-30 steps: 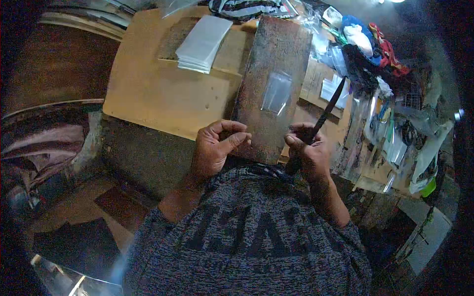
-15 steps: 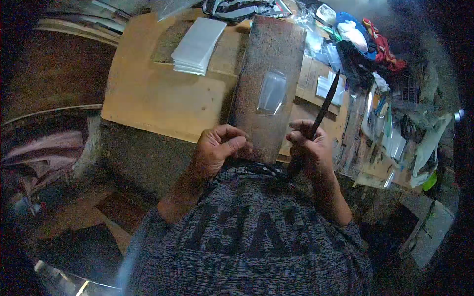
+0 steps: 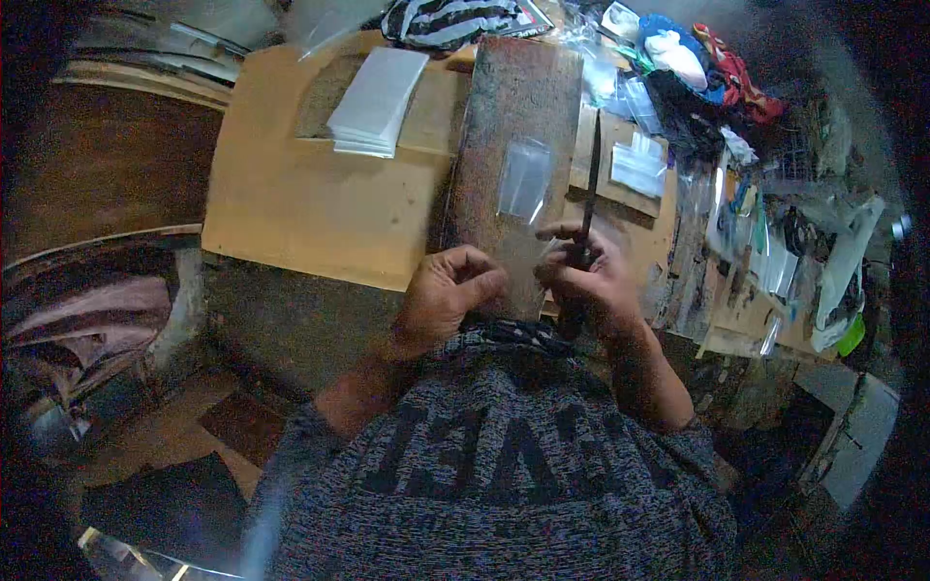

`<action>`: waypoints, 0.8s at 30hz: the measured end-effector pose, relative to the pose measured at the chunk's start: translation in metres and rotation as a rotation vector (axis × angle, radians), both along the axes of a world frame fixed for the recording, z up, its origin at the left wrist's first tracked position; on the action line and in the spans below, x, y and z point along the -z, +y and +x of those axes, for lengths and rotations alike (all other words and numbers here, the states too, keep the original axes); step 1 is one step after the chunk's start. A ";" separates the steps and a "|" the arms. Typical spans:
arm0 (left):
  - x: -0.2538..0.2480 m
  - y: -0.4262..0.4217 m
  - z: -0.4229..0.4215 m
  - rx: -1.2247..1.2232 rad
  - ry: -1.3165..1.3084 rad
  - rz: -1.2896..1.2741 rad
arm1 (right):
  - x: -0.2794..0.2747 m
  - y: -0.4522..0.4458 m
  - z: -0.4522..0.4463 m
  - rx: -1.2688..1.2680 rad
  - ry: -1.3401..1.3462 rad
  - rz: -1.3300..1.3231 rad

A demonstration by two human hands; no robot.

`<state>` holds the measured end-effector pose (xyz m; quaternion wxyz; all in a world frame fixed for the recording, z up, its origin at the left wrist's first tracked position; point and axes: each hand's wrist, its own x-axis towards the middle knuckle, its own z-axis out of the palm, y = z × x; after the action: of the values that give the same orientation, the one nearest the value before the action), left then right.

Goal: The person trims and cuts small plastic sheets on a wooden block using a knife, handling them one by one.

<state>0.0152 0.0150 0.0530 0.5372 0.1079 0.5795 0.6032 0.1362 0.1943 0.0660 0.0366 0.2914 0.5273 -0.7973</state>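
Dark wooden board (image 3: 518,97) runs away from the person's lap, used as landmark here. Clear plastic packet (image 3: 525,181) lies flat about midway along the board, toward its right side, both hands apart from it. Left hand (image 3: 446,295) at the board's near end, left side: fingers curled in, thumb brought up close to the index finger, gap mostly closed; can't tell if anything thin is pinched. Right hand (image 3: 601,281) at the near end, right side: blurry, fingers bent around the lower part of a long dark blade (image 3: 591,184), thumb reaching inward toward the board. Blade stands upright in view, tip pointing away from the person, just right of the board. Left of the board: wide tan panel (image 3: 310,203) with a stack of whitish plastic sheets (image 3: 380,102) on its far part. Right of the board: smaller pile of clear plastic sleeves (image 3: 637,169) on a thin wood piece (image 3: 639,205). Beyond the board's far end: black-and-white striped bag (image 3: 450,21). Far right of the board: red cloth (image 3: 741,82) amid clutter.
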 end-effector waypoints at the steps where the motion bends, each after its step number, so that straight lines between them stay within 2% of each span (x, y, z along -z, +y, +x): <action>1: -0.001 0.004 0.000 -0.069 0.005 0.039 | -0.002 -0.006 -0.005 0.053 0.024 0.016; 5: 0.004 0.016 0.011 -0.302 -0.045 0.184 | 0.001 -0.023 -0.014 0.114 0.050 0.013; 9: 0.006 0.004 0.011 -0.242 -0.090 0.115 | 0.009 -0.014 -0.016 0.134 0.023 -0.046; 11: 0.007 -0.003 0.006 -0.038 -0.069 -0.004 | 0.007 -0.010 -0.017 0.131 0.013 -0.063; 13: 0.001 0.000 0.005 -0.063 -0.068 0.045 | 0.005 -0.010 -0.019 0.128 0.006 -0.078; 15: 0.003 -0.001 0.003 -0.091 -0.067 0.091 | 0.003 -0.013 -0.020 -0.014 0.059 0.085; 18: 0.016 -0.002 -0.003 -0.190 -0.160 0.124 | 0.015 -0.013 -0.018 -0.105 0.116 0.182; 19: 0.008 0.001 -0.006 -0.197 -0.065 0.092 | 0.019 -0.012 -0.017 -0.134 0.135 0.214; 20: 0.004 0.003 -0.007 -0.202 0.030 0.059 | 0.021 -0.011 -0.017 -0.134 0.143 0.198; 24: 0.017 0.002 -0.004 -0.308 -0.040 0.064 | 0.012 -0.010 -0.013 -0.037 0.058 0.079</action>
<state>0.0107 0.0165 0.0360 0.4462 0.0227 0.5587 0.6987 0.1228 0.1842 0.0545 0.0245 0.2595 0.5645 -0.7832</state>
